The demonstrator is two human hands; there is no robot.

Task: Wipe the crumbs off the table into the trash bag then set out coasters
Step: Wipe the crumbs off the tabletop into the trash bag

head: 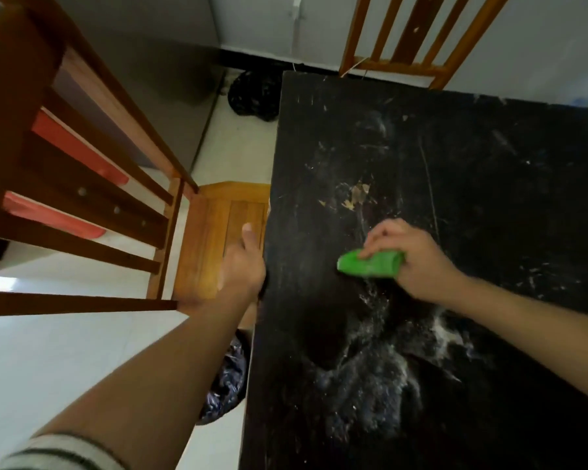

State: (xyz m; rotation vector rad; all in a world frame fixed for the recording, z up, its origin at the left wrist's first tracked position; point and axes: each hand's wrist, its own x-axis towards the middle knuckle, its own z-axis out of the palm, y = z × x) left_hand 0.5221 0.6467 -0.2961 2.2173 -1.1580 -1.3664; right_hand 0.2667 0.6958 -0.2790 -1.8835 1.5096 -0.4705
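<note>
The black table (472,171) fills the right half of the view. My right hand (418,262) grips a green cloth (370,264) and presses it on the tabletop near the left side. Tan flakes of crumbs (355,195) lie just beyond the cloth. White powdery crumbs (374,337) are smeared nearer to me. At the table's left edge my left hand (243,262) has its thumb up and its fingers hidden under the edge. It holds the rim of a black trash bag (226,385) that hangs below my forearm.
A wooden chair seat (214,239) stands close against the table's left edge, with its slatted back (92,212) further left. Another chair back (418,32) rises behind the far edge. A second black bag (252,95) lies on the floor by the far left corner.
</note>
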